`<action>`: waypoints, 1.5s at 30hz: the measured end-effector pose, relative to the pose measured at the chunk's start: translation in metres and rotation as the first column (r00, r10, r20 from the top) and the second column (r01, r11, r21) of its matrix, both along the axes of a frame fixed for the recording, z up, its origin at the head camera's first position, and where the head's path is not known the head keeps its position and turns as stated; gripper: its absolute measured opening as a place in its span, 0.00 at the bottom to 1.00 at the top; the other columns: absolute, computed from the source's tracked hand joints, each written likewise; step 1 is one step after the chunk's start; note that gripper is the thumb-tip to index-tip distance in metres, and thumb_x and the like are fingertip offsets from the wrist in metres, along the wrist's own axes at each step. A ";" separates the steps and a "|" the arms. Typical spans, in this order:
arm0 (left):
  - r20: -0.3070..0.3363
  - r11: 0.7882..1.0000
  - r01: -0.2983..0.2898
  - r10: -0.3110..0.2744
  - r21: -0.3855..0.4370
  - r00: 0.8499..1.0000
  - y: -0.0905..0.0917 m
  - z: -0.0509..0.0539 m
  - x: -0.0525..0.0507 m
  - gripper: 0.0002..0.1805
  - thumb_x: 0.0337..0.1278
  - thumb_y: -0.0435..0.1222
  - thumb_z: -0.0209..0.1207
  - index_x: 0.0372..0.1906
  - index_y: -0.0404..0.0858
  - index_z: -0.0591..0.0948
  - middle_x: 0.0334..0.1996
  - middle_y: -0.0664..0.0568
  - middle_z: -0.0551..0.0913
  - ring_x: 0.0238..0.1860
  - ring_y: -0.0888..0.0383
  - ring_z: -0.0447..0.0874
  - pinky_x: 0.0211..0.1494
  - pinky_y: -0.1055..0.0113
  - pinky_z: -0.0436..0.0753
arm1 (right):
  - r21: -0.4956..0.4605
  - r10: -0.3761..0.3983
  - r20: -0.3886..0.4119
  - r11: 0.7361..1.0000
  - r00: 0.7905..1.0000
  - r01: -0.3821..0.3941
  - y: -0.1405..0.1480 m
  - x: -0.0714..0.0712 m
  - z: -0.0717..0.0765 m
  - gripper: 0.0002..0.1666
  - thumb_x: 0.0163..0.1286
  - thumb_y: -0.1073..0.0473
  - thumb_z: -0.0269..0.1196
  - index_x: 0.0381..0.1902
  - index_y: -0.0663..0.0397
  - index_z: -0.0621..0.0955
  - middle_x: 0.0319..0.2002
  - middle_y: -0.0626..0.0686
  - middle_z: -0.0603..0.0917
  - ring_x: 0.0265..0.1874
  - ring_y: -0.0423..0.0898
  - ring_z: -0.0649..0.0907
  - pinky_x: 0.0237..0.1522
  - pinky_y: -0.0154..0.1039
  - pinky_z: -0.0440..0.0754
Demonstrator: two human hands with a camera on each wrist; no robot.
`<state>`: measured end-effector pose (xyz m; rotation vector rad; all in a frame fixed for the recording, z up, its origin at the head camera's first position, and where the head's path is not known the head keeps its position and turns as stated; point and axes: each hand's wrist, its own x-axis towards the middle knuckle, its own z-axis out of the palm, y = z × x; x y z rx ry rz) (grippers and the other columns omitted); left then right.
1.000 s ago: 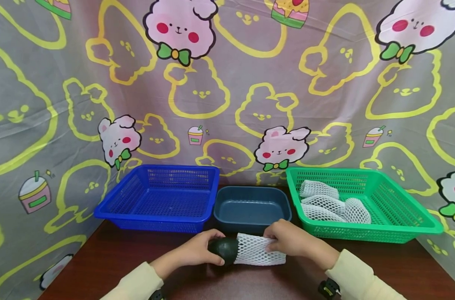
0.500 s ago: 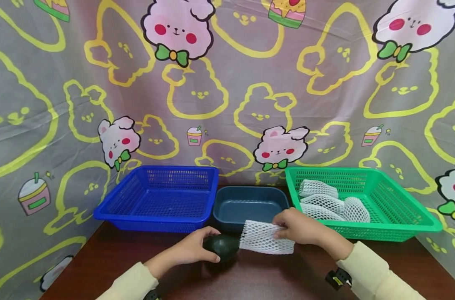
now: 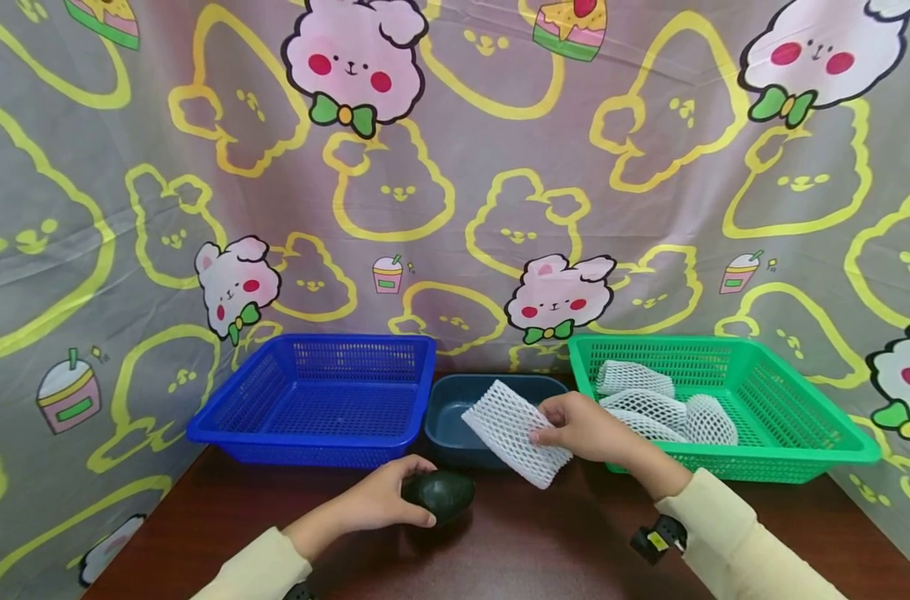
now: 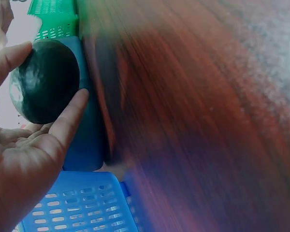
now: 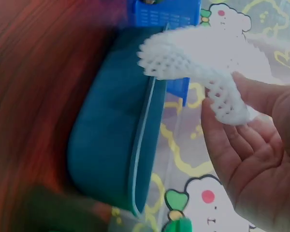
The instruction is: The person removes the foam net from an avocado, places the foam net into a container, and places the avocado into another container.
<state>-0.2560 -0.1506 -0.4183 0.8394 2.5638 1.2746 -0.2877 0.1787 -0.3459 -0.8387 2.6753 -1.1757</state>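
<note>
"Starting nearest, what do the two hands hold?"

"One thing each. The left hand [image 3: 380, 497], thumb and fingers curved around its sides, grips one dark green fruit [image 3: 443, 497]; whether that touches the brown table [image 3: 530, 554], I can't tell. The right hand [image 3: 586, 429] pinches one white foam net [image 3: 511, 432] between thumb and fingers, near the fruit but apart from it."

"And beyond the grips?"

"Three containers: one blue basket [image 3: 305, 456] beyond the left hand, one dark teal tray [image 3: 445, 417] behind the net, one green basket [image 3: 732, 464] right of the right hand, holding four white net pieces [image 3: 653, 406]. Farthest, a patterned curtain [image 3: 455, 333]."
</note>
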 end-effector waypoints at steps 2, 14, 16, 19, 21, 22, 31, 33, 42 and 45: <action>0.002 1.000 0.001 -0.001 0.004 1.000 -0.001 0.000 0.001 0.33 0.38 0.40 0.75 0.52 0.34 0.76 0.42 0.53 0.81 0.44 0.57 0.79 0.48 0.66 0.76 | -0.052 -0.050 0.036 0.997 0.998 0.052 -0.007 -0.004 -0.002 0.09 0.64 0.56 0.68 0.32 0.56 0.83 0.19 0.47 0.81 0.16 0.41 0.73 0.18 0.34 0.65; 0.030 0.999 0.002 -0.003 0.033 1.000 -0.002 -0.001 0.002 0.33 0.38 0.39 0.75 0.53 0.35 0.75 0.43 0.53 0.81 0.44 0.57 0.79 0.47 0.66 0.77 | -0.244 -0.329 0.213 0.894 0.920 0.376 -0.056 -0.029 -0.014 0.11 0.64 0.59 0.68 0.36 0.64 0.84 0.28 0.53 0.86 0.25 0.45 0.82 0.31 0.43 0.82; 0.029 0.999 0.002 -0.003 0.032 1.000 -0.003 -0.002 0.002 0.33 0.38 0.39 0.75 0.53 0.35 0.76 0.43 0.53 0.81 0.44 0.57 0.79 0.48 0.66 0.76 | -0.258 -0.347 0.238 0.878 0.907 0.403 -0.061 -0.034 -0.018 0.11 0.64 0.59 0.68 0.36 0.65 0.84 0.29 0.54 0.86 0.25 0.46 0.83 0.32 0.43 0.83; 0.033 0.999 0.003 -0.004 0.035 0.999 -0.003 -0.003 0.002 0.33 0.38 0.39 0.75 0.53 0.34 0.76 0.43 0.53 0.81 0.44 0.57 0.79 0.48 0.66 0.76 | -0.279 -0.373 0.283 0.850 0.884 0.448 -0.068 -0.042 -0.024 0.12 0.64 0.59 0.68 0.36 0.66 0.85 0.30 0.55 0.86 0.25 0.46 0.83 0.32 0.43 0.84; 0.042 0.999 0.004 -0.006 0.041 0.999 -0.003 -0.003 0.002 0.33 0.38 0.40 0.75 0.53 0.34 0.76 0.43 0.53 0.81 0.44 0.58 0.79 0.48 0.67 0.76 | -0.278 -0.387 0.303 0.838 0.871 0.469 -0.072 -0.046 -0.029 0.13 0.63 0.59 0.68 0.36 0.68 0.85 0.30 0.55 0.86 0.25 0.45 0.83 0.32 0.44 0.84; 0.046 0.999 0.005 -0.007 0.043 0.999 -0.003 -0.003 0.002 0.33 0.38 0.40 0.75 0.53 0.34 0.76 0.43 0.53 0.81 0.44 0.58 0.79 0.48 0.67 0.76 | -0.278 -0.392 0.318 0.832 0.863 0.480 -0.074 -0.048 -0.031 0.13 0.63 0.60 0.69 0.36 0.68 0.84 0.30 0.55 0.86 0.25 0.45 0.83 0.32 0.44 0.84; 0.050 0.999 0.010 -0.012 0.048 0.999 -0.003 -0.003 0.002 0.32 0.38 0.39 0.74 0.53 0.34 0.76 0.42 0.53 0.82 0.44 0.57 0.79 0.48 0.66 0.76 | -0.337 -0.349 0.514 0.758 0.784 0.559 -0.089 -0.060 -0.041 0.15 0.64 0.64 0.67 0.42 0.74 0.81 0.34 0.59 0.85 0.30 0.47 0.86 0.36 0.44 0.84; 0.051 0.999 0.011 -0.013 0.045 0.999 -0.003 -0.004 0.002 0.32 0.38 0.40 0.74 0.53 0.34 0.76 0.42 0.53 0.82 0.44 0.57 0.79 0.48 0.66 0.76 | -0.344 -0.339 0.536 0.749 0.773 0.567 -0.092 -0.061 -0.040 0.17 0.64 0.64 0.66 0.44 0.75 0.80 0.35 0.60 0.85 0.31 0.48 0.86 0.37 0.44 0.84; 0.043 1.000 0.007 -0.008 0.030 0.999 -0.006 -0.003 0.001 0.32 0.39 0.40 0.74 0.53 0.35 0.76 0.43 0.53 0.82 0.44 0.56 0.79 0.48 0.65 0.76 | -0.320 -0.352 0.563 0.742 0.748 0.589 -0.109 -0.063 -0.048 0.20 0.61 0.67 0.68 0.47 0.75 0.77 0.36 0.61 0.85 0.30 0.47 0.85 0.36 0.43 0.84; 0.047 1.000 0.004 -0.005 0.031 0.999 -0.005 -0.003 0.001 0.32 0.39 0.40 0.74 0.53 0.35 0.76 0.43 0.53 0.82 0.44 0.56 0.79 0.48 0.65 0.76 | -0.307 -0.359 0.574 0.739 0.736 0.600 -0.113 -0.063 -0.051 0.20 0.61 0.68 0.68 0.47 0.74 0.76 0.36 0.60 0.84 0.30 0.47 0.85 0.36 0.43 0.84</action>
